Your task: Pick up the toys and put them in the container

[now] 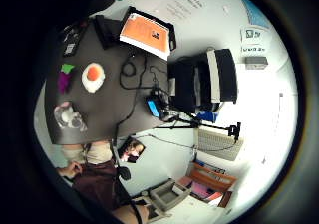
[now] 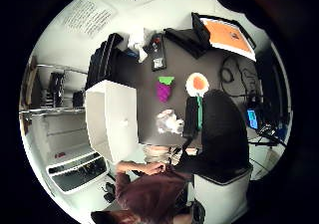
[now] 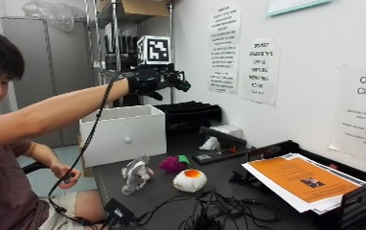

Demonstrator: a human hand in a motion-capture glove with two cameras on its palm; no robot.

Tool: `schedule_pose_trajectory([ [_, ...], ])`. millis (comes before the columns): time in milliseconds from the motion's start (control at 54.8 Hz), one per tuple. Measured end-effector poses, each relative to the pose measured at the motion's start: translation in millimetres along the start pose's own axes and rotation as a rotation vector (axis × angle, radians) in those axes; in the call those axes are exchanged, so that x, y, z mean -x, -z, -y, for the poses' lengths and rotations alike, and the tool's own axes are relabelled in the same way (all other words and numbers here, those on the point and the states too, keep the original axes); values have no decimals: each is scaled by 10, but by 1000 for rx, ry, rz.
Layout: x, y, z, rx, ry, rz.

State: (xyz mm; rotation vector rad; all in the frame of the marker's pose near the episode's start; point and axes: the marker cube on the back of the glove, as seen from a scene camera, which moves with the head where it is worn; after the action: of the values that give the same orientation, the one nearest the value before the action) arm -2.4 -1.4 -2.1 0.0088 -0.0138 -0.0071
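On the near part of the dark bench (image 3: 170, 191) a tangle of black cables (image 3: 215, 211) lies by the edge. Just beyond sit the three toys — a grey figure (image 3: 135, 175), a white-and-orange egg (image 3: 190, 180) and a purple grape piece with a green leaf (image 3: 172, 163) — close together, none touching the white container (image 3: 122, 134) standing behind them. To the side, a tray holds orange-covered papers (image 3: 301, 181). High above the container the gloved right hand (image 3: 150, 81) is raised at arm's length, holding nothing; its fingers are hard to make out — I cannot tell how they are set.
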Motion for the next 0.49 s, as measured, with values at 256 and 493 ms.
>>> schedule_pose_trajectory([
  [256, 94, 63, 148, 1, 18, 18],
  [493, 88, -55, 372, 39, 3, 2],
])
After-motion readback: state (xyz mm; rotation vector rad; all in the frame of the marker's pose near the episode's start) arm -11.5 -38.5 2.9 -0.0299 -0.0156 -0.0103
